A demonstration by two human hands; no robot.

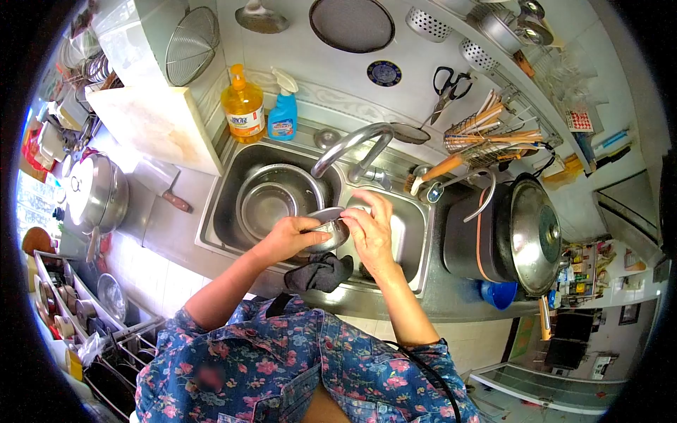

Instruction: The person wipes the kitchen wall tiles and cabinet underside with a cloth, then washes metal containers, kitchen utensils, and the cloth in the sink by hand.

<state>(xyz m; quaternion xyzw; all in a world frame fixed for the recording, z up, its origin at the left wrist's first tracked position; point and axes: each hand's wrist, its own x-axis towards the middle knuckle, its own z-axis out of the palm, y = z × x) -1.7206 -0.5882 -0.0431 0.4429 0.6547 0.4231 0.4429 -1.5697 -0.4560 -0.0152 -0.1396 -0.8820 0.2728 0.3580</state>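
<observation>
Over the double sink [417, 262], my left hand [288, 238] is closed around a small shiny metal cup [326, 244], thumb on its near side. A flat round metal piece [326, 213] shows at the cup's top; whether it is a lid or part of the rim I cannot tell. My right hand [371, 236] pinches at the cup's right edge with thumb and forefinger, its other fingers raised. A large metal basin [248, 190] with a smaller metal bowl [269, 203] inside it sits in the left compartment. A dark cloth [319, 273] hangs on the sink's front edge.
The faucet [361, 137] arches over the divider. Behind the sink stand a yellow soap bottle [242, 109] and a blue spray bottle [283, 109]. A cleaver [162, 185] lies left, near a cutting board [155, 127]. A lidded pan [537, 236] stands right, its handle past the counter edge.
</observation>
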